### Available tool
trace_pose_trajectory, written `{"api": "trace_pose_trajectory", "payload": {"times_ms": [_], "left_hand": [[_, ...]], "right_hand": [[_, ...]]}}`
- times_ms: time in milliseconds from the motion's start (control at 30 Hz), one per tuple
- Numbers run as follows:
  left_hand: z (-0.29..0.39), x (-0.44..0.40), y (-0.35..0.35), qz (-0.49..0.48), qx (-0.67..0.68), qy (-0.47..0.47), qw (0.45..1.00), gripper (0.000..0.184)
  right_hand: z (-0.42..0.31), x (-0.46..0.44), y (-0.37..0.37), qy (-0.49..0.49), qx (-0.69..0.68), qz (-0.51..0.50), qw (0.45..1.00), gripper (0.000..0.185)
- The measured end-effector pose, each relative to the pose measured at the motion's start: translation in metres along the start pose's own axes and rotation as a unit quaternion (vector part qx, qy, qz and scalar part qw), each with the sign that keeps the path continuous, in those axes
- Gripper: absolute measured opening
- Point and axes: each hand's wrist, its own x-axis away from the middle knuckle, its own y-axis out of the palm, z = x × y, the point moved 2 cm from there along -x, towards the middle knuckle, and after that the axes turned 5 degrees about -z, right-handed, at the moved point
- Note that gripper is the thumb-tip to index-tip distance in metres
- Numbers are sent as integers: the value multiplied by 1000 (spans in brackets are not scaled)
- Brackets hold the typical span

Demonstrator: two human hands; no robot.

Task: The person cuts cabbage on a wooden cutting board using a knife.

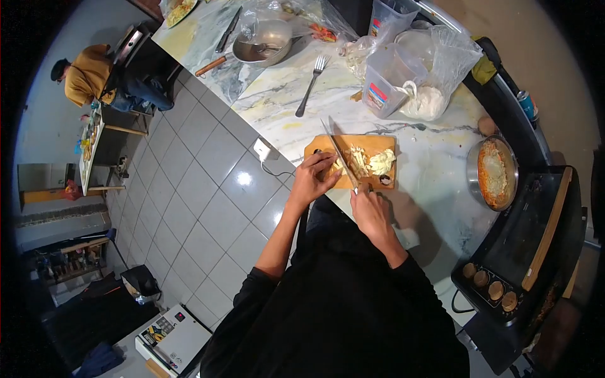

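Gripping a kitchen knife point(342, 157) by its handle in the right hand point(373, 211), with the blade slanted across a wooden cutting board point(324, 143) at the worktop point(435, 151) edge. Holding the left hand point(312, 179) narrow, with fingers bunched just beside the blade; can't tell if pinching anything, tbh. Seeing chopped pale strips point(358, 162) on the board right of the blade, then a pale heap point(382, 162) near its right end. Also spotting a fork point(311, 90) beyond the board, a saucepan point(242, 51) farther back, and a metal pan point(512, 160) of food well off right.
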Motion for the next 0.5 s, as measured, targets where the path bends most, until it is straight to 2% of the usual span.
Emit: {"api": "trace_pose_trajectory", "payload": {"times_ms": [167,500], "left_hand": [[-1,-1,0,7,-25,27,999,33],[-1,0,1,-2,-10,-3,1000,36]], "right_hand": [[-2,-1,1,22,39,0,999,27],[-7,-3,-7,28,53,-37,998,24]]}}
